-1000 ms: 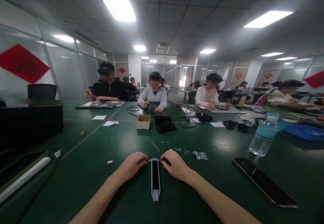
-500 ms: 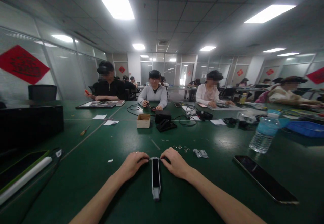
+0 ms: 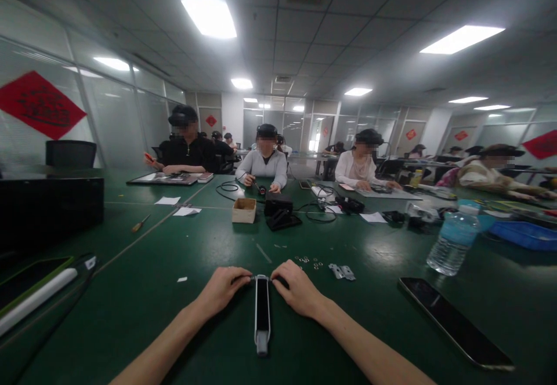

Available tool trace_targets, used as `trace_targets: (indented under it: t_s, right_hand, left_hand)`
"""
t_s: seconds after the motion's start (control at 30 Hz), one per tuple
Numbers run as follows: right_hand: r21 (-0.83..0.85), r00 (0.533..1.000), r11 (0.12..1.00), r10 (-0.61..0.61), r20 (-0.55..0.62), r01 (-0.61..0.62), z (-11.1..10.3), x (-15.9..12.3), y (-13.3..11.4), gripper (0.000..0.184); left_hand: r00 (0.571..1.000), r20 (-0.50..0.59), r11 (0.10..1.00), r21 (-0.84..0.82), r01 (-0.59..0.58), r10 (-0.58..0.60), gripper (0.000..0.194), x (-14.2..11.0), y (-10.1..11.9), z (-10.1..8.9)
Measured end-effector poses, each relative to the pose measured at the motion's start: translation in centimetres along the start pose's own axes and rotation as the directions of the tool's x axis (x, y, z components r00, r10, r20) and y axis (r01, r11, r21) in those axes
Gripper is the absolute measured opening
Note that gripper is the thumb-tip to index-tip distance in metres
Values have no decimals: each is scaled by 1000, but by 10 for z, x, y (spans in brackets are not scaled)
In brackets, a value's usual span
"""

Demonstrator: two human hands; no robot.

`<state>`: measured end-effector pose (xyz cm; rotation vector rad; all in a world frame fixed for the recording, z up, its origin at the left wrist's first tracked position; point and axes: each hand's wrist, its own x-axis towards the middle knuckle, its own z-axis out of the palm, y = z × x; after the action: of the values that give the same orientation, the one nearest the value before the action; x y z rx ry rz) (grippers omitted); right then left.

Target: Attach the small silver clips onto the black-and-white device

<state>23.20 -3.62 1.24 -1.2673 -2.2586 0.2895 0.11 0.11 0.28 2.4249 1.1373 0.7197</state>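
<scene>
A slim, long device (image 3: 262, 309) with a dark face, a pale frame and a grey block at its near end lies lengthwise before me on the green table. My left hand (image 3: 224, 287) is closed in a pinch at the left side of its far end; something tiny and greyish shows at the fingertips. On the opposite side, my right hand (image 3: 299, 287) pinches at the far right corner. What the fingertips hold is too small to make out. Beyond my right hand lie several small rings (image 3: 317, 262) and some grey metal plates (image 3: 342, 272).
A phone (image 3: 452, 321) and a water bottle (image 3: 455, 240) stand to the right. An open box (image 3: 244, 211) and a black stand (image 3: 282, 220) are ahead. A screwdriver (image 3: 141, 223) and a black panel (image 3: 50, 217) lie left. Several people sit across the table.
My view has tilted up slightly and shifted, so the table things appear a little lower. Both hands stay at the device's far end, fingers still pinched.
</scene>
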Motion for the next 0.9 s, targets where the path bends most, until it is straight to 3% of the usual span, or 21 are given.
trace_targets:
  t_s: [0.3,0.5,0.63,0.9]
  right_hand:
    - [-11,999,999,-38,9,39,2,1,1,14]
    - [-4,999,1000,-6,46,7,-3,1,-4,16]
    - [-4,998,1000,17,63,-16,-7,0,-9,16]
    - [-8,998,1000,5,55,-5,-5,0,-6,17]
  left_hand:
    - [999,23,999,15,33,-33,25,1,10,2]
    - [998,53,998,58,26,-29,28,0,14,-2]
    - [994,58,994,67,89,-93,30,-1,17,-4]
    - [993,61,993,66,94,-98,23,-1,18,-6]
